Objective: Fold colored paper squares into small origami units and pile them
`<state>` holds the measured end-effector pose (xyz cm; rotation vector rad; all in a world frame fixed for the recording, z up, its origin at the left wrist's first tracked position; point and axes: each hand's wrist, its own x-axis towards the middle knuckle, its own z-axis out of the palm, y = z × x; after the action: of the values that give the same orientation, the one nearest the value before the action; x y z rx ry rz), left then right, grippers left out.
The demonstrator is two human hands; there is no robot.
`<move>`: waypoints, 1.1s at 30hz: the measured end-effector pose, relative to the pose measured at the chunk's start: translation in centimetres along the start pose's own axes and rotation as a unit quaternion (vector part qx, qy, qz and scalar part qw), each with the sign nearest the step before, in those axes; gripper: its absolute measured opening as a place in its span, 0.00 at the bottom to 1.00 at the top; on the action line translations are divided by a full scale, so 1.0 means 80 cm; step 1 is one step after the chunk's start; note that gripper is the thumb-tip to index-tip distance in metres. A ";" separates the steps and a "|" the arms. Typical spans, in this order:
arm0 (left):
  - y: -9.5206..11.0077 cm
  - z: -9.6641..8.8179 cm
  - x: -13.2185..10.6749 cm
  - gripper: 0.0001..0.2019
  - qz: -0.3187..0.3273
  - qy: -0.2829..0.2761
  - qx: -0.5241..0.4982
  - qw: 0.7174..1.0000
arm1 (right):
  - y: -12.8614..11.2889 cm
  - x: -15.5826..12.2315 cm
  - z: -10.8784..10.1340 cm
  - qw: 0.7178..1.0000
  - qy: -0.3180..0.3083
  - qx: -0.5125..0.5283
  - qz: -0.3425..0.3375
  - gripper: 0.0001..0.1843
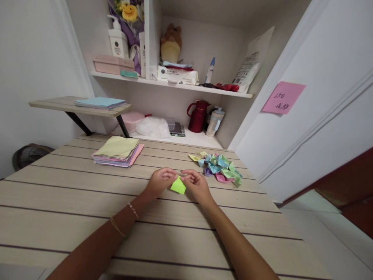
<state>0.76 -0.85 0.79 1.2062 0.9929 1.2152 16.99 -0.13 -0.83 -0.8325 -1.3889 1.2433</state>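
A small piece of folded bright yellow-green paper (pixel 178 186) is held just above the wooden table between my two hands. My left hand (pixel 161 181) pinches its upper left edge with thumb and fingers. On the other side, my right hand (pixel 197 186) grips the upper right edge, thumb near the left thumb. The fingertips hide the paper's top. To the right lies a heap of folded paper pieces (pixel 223 166) in blue, green, yellow, pink and purple. Further left sits a stack of coloured square paper (pixel 118 147), yellow sheet uppermost.
A raised wooden shelf (pixel 58 102) on black legs stands at the left, with blue paper (pixel 100 102) on it. Behind the table (pixel 72 190), a white cubby holds a red jug (pixel 199 116), a pale bottle (pixel 215 122) and a white plastic bag (pixel 153 127). A pink note (pixel 284 97) sticks to the right wall.
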 end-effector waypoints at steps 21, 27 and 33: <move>-0.007 0.003 0.002 0.16 -0.079 -0.023 -0.094 0.992 | -0.014 0.000 0.003 0.997 0.029 0.020 0.065 0.17; -0.002 0.000 -0.002 0.28 -0.043 -0.029 0.018 0.998 | -0.021 -0.001 -0.004 0.998 0.036 -0.059 0.002 0.15; 0.009 0.000 0.000 0.18 -0.032 0.006 -0.025 0.999 | -0.021 -0.004 -0.001 0.999 -0.002 -0.043 -0.015 0.13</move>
<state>0.66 -0.91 1.50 1.1224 0.9966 1.1912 17.36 -0.78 0.66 -0.8661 -1.4617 1.1686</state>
